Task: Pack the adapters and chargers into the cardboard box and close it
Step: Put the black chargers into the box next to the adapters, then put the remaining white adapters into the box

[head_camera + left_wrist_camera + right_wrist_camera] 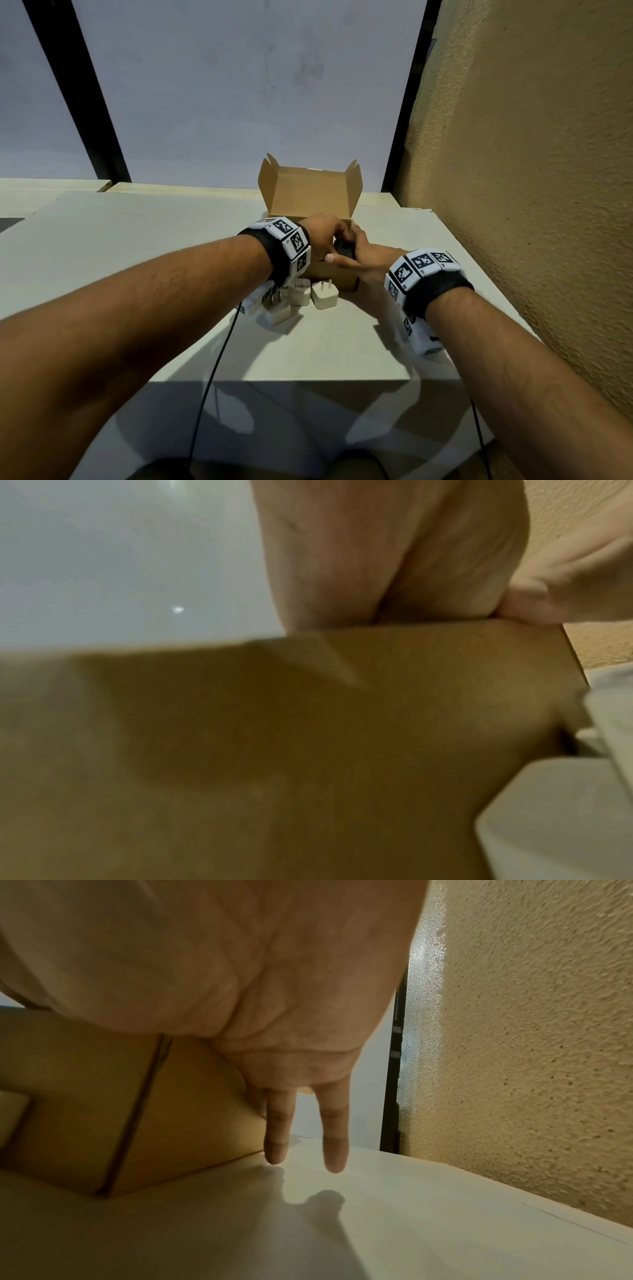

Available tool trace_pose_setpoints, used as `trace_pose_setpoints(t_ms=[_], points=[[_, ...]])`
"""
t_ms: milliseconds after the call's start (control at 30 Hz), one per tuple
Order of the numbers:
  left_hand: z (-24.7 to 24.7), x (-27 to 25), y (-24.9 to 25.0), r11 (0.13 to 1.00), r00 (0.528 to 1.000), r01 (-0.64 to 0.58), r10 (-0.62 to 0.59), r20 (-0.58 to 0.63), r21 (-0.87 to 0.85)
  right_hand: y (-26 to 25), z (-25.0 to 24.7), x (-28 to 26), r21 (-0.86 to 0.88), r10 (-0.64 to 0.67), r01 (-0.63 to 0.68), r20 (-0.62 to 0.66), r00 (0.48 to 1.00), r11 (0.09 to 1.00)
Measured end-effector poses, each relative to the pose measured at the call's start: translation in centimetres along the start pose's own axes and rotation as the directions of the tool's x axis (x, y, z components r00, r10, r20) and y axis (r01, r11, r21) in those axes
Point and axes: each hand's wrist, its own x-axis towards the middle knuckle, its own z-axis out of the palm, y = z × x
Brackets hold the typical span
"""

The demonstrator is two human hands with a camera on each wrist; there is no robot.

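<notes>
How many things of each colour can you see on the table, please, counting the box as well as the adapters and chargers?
white chargers: 3 in view in front of the box; the left wrist may hide more
black adapter: 1, held between the left hand and right hand
brown cardboard box: 1, lid open
Total: 5

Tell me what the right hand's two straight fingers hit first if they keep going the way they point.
Likely the white table top: in the right wrist view the right hand's straight fingers point down beside the cardboard box, tips just above it. Whether they already touch is unclear.
</notes>
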Motion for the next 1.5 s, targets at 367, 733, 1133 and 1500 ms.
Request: trace_pose_setpoints(t_ms=[367, 733, 1133, 1500], points=[[-0.1, -0.9, -0.6, 0.997, 0.997, -0.071, 0.071, 0.010, -0.030, 0.6, 0.0, 0.8, -0.021, 0.031, -0.030, 0.057, 0.998, 0.999], [-2.4, -5.9, -2.0, 0.990, 0.996, -0.064, 0.055, -0.074, -0.123, -0.6, -0.8, -0.6, -0.090, -0.022, 0.025, 0.031, 0.999, 0.996], [0.4, -14.1, -5.3, 0.989, 0.990, -0.121, 0.115, 0.080, 0.083, -1.4, -1.4, -2.1, -0.075, -0.011, 0.016, 0.062, 0.998, 0.997], [-0.4, -13.9, -4.7, 0.985, 0.985, -0.171, 0.171, 0.002, 0.007, -1.8, -1.4, -2.4, -0.092, 0.029, -0.022, 0.074, 0.997, 0.995]])
